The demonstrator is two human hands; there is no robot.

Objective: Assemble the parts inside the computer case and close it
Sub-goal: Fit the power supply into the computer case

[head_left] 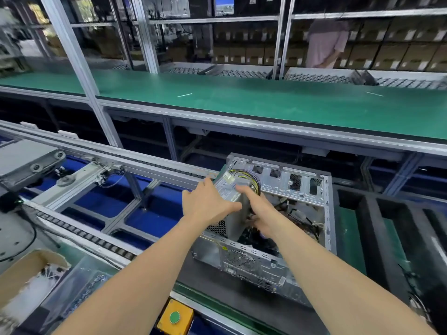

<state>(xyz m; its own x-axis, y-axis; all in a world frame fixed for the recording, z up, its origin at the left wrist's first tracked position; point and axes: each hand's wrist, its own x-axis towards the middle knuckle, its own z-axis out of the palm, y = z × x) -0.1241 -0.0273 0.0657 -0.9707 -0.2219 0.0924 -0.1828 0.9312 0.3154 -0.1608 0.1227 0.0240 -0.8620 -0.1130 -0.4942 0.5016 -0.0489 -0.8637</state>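
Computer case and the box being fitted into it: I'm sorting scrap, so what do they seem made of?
The computer case: bare sheet metal, probably steel, dull silver, with punched vent holes. The power supply box: matte grey sheet metal, with a perforated grille; its cables look plastic-sheathed.

Bright, even light from above gives the long green-matted surface [266,105] a soft sheen, while the bays beneath it sit in deep shadow. Beyond it the stacked brown cardboard boxes [391,54] are blurred. Its aluminium edge bows with wide-angle distortion, and in front of it motion smear softens the left hand [208,204] and right hand [262,213] on the grey metal power supply box [233,224].
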